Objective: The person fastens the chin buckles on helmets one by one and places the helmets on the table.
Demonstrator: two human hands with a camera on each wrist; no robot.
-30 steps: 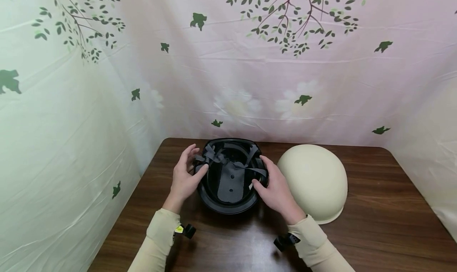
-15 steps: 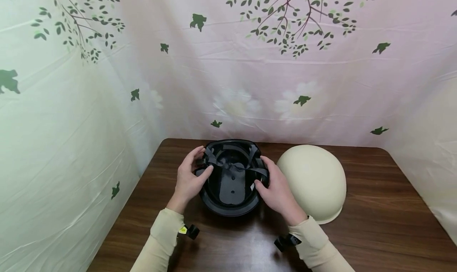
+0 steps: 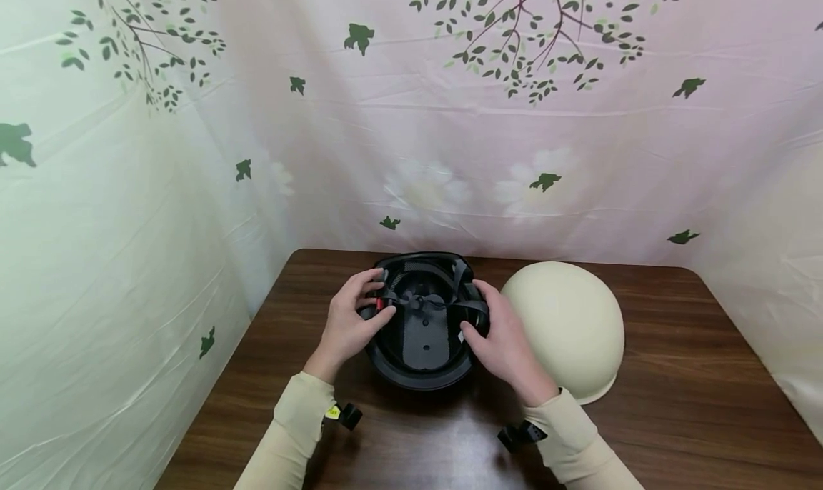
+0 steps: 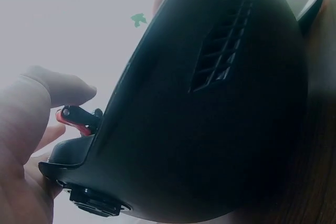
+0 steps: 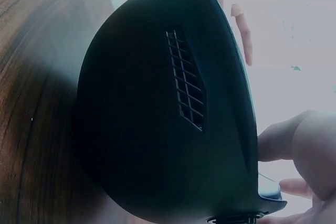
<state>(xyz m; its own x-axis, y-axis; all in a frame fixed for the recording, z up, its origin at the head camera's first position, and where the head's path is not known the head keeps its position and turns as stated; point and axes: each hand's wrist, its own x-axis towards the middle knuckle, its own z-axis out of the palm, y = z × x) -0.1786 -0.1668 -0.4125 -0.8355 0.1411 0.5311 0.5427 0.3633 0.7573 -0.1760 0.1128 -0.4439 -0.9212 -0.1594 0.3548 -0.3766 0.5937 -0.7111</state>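
Observation:
A black helmet [image 3: 421, 379] lies upside down on the table, its padded inside and grey straps facing up. At its left side my left hand [image 3: 347, 326] holds the edge, thumb towards the inside and fingers beyond the rim. A red and black strap buckle [image 4: 76, 120] sits between that thumb and fingers. My right hand [image 3: 504, 340] grips the opposite side of the rim, its thumb inside the opening. Slatted vents [image 5: 186, 85] show on the shell's outside in both wrist views. Parts of the fingers are hidden behind the rim.
Close to my right hand, a cream helmet [image 3: 562, 326] rests dome up. The brown wooden table [image 3: 694, 376] ends at the back against a printed curtain [image 3: 463, 140], which also hangs along both sides.
My left hand has shifted right, over the rim. The straps bunched at the left now lie further inside, and the red buckle shows. The black helmet has slid slightly right with my right hand.

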